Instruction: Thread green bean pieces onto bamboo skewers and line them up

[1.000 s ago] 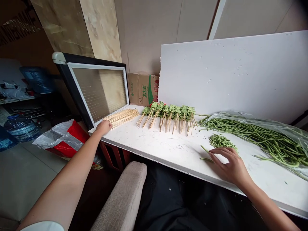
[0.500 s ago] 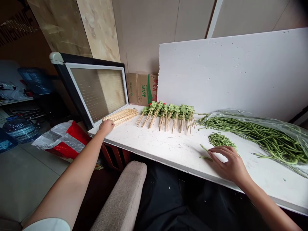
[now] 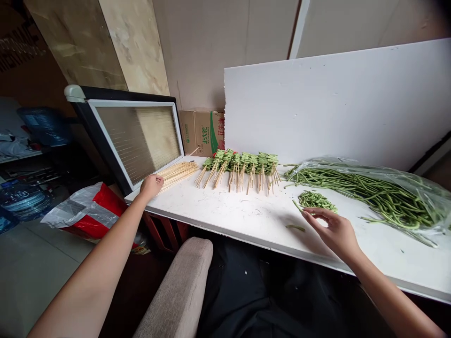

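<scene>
- Skewers of bamboo (image 3: 179,173) lie in a loose bundle on the white table (image 3: 218,211), left of the frame's middle.
- The left hand (image 3: 151,187) is at their near ends, fingers drawn together; cannot tell whether its grip has hold of one.
- The right hand (image 3: 333,230), at lower right, has its grip on a short bean piece (image 3: 297,205), pinched between thumb and fingertip.
- A stray bean piece (image 3: 295,228) lies on the table just below that pinch.
- A small heap of cut beans (image 3: 315,199) sits just behind the right hand.
- Skewered beans (image 3: 243,162) form a row at the centre of the frame, bare stick ends toward the lower edge.
- Uncut yardlong beans (image 3: 373,192) spread across the right side, partly under a clear plastic bag (image 3: 423,185).
- A cardboard box (image 3: 202,129) stands behind the row, between a framed panel (image 3: 151,141) and a white board (image 3: 317,103).
</scene>
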### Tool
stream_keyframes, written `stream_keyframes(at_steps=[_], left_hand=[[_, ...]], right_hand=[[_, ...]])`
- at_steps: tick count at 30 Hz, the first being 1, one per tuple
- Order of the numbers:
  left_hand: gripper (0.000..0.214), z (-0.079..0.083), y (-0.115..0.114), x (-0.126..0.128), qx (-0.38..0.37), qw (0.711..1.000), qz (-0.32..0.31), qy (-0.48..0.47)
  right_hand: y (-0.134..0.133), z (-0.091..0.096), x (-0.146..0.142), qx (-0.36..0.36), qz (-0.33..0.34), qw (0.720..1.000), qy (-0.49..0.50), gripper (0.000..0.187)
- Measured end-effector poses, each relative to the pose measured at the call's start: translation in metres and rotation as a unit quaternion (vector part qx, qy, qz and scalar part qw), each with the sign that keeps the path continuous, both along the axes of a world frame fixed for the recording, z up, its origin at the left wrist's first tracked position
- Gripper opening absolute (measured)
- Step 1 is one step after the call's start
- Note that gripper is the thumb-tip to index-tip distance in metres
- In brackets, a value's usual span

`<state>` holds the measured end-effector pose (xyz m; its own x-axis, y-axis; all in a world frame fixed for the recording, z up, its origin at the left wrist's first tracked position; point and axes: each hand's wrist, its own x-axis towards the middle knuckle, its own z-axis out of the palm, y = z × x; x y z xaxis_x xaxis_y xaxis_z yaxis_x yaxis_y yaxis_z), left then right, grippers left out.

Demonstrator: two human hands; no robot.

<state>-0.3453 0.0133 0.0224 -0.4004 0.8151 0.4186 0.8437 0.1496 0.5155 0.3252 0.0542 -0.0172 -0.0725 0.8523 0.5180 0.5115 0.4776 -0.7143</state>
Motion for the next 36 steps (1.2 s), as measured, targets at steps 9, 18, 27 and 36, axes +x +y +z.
stream_keyframes(at_steps=[9, 18, 27, 36], left_hand=[[0.034, 0.035, 0.014, 0.172, 0.077, 0.978, -0.186, -0.049], [0.021, 0.004, 0.011, 0.352, -0.037, 0.921, -0.381, -0.069], [0.029, -0.016, 0.005, 0.375, -0.081, 0.915, -0.375, -0.126], [0.043, -0.032, -0.019, 0.394, -0.101, 0.875, -0.399, -0.253]], right_hand=[[0.024, 0.037, -0.002, -0.169, 0.143, 0.904, 0.366, 0.058], [0.011, 0.030, 0.004, -0.241, 0.169, 0.875, 0.383, 0.052], [0.004, 0.029, 0.002, -0.133, 0.086, 0.922, 0.353, 0.057], [-0.009, 0.018, -0.019, -0.090, 0.107, 0.952, 0.274, 0.047]])
